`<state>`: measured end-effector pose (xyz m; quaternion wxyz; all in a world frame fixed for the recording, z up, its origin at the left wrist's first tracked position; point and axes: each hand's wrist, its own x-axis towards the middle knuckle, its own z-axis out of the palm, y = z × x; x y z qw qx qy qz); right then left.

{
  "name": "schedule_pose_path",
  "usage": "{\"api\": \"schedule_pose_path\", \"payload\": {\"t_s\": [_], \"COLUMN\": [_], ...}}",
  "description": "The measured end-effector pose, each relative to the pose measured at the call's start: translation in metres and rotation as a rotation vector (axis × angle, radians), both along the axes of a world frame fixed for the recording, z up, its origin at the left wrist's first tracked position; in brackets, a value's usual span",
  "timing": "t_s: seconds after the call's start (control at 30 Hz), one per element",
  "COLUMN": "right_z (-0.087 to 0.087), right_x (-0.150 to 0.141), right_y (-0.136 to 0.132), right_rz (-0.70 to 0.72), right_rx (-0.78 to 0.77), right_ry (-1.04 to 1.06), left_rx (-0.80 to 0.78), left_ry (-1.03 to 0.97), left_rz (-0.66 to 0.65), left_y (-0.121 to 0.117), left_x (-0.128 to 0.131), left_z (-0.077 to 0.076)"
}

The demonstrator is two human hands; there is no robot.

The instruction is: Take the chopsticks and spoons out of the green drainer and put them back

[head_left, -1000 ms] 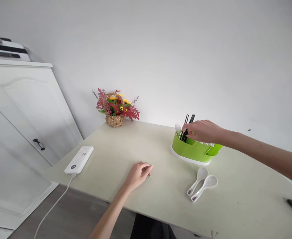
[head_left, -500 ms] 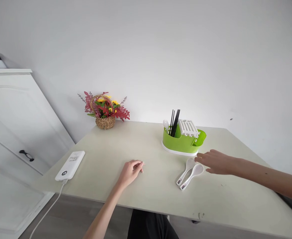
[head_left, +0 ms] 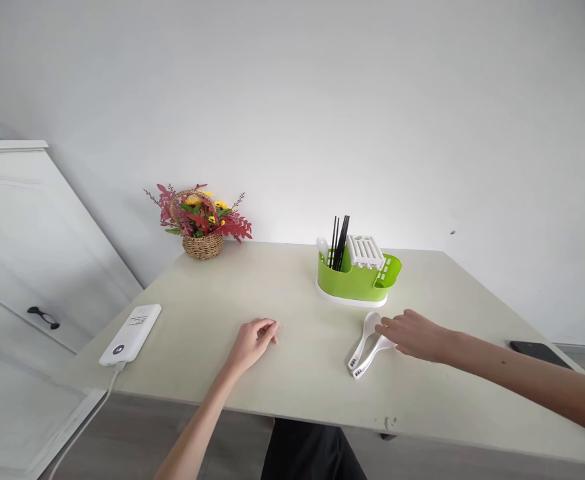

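Note:
Two white soup spoons lie on the table side by side, handles toward me: a left spoon (head_left: 360, 348) and a right spoon (head_left: 372, 356). My right hand (head_left: 412, 333) is over the right spoon's bowl and covers most of it. Its fingers are bent down, with the thumb apart; contact with the spoon is unclear. My left hand (head_left: 255, 341) rests on the table, fingers curled in and nothing visible in them. Behind the spoons stands a green utensil holder (head_left: 350, 283) with a white slotted top piece (head_left: 366, 251), several black chopsticks (head_left: 340, 243) and a white spoon (head_left: 322, 247).
A wicker basket of artificial flowers (head_left: 203, 246) stands at the back left of the table (head_left: 282, 287). A white power bank (head_left: 131, 333) with a cable lies at the left edge. A black phone-like object (head_left: 540, 353) lies at the right, beyond my forearm. A white cabinet (head_left: 37, 253) is at left.
My right hand has moved left over the right spoon's bowl. My left hand stays put on the table. The whole view has shifted slightly, bringing the black object at right into sight.

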<state>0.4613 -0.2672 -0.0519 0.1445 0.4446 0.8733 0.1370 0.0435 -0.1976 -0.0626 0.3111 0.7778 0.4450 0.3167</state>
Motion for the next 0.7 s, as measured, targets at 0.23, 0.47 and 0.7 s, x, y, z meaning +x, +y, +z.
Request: {"api": "schedule_pose_path", "payload": {"t_s": [0.23, 0.47, 0.7], "right_z": [-0.001, 0.042, 0.089], "right_x": [-0.002, -0.007, -0.016], "right_y": [-0.012, -0.027, -0.037], "right_rz": [0.003, -0.078, -0.222], "right_rx": [-0.012, -0.271, -0.496], "right_ry": [0.01, 0.128, 0.385], "left_rx": [0.005, -0.006, -0.013], "left_ry": [-0.011, -0.03, -0.044], "left_rz": [0.001, -0.008, 0.003], "left_y": [-0.001, -0.003, -0.003], "left_x": [-0.002, -0.003, -0.002], "left_z": [-0.002, 0.001, 0.001]}}
